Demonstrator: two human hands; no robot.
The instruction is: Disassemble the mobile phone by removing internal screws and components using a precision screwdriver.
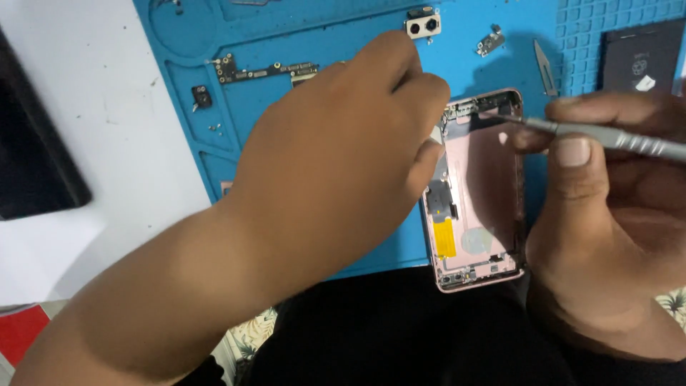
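pink phone shell (482, 207) lies opened at near edge of blue repair mat (314, 186). left hand (336, 157) steadies its top-left corner, fingers curled, can't tell if pinching anything. right hand (607, 214) fingers grip metal tool (607, 137), tip inside top edge. farther: camera module (423, 26), flex strip (268, 70), blade (544, 68), dark battery (639, 61), white bench (107, 107).

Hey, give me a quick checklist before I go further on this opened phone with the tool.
1. Phone housing steadied by left hand: ok.
2. Metal tool gripped in right hand: ok.
3. Tool tip at the housing's top edge: ok.
4. What the tip touches: cannot tell.
5. Camera module and flex strip set apart on blue mat: ok.
6. Housing fully on mat: not ok, bottom overhangs.
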